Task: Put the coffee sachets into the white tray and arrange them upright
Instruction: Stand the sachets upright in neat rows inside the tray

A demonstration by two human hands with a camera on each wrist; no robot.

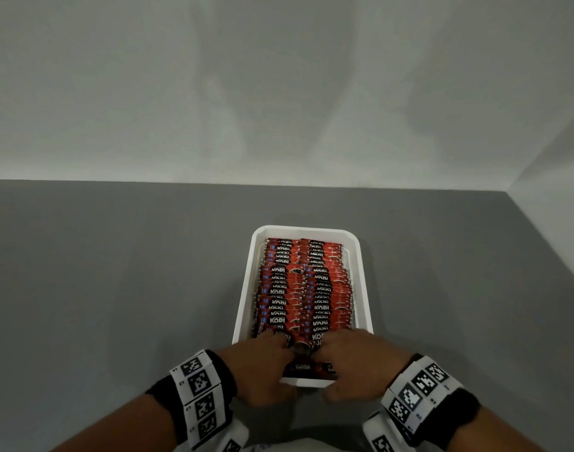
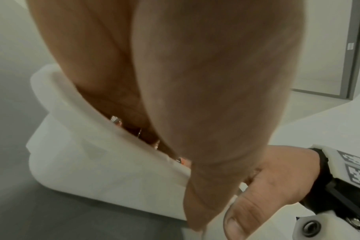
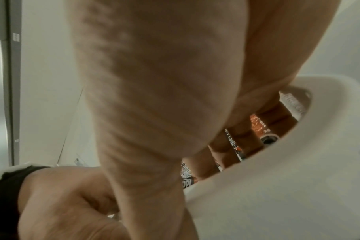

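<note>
The white tray [image 1: 366,288] sits in the middle of the grey table, packed with red and black coffee sachets [image 1: 303,288] standing in two rows. One sachet [image 1: 308,369] lies flat at the near end. My left hand [image 1: 272,346] and right hand [image 1: 341,346] meet at that near end. Their fingers curl down onto the nearest sachets. In the right wrist view my bent fingers [image 3: 245,134] sit among sachets [image 3: 257,123] inside the tray rim [image 3: 277,178]. In the left wrist view both thumbs stay outside the tray wall [image 2: 93,162], and the fingertips are hidden.
Grey tabletop [image 1: 116,288] spreads to the left, right and behind the tray. White walls [image 1: 279,93] close it off at the back and on the right. Marker-covered bands [image 1: 197,396] wrap both wrists.
</note>
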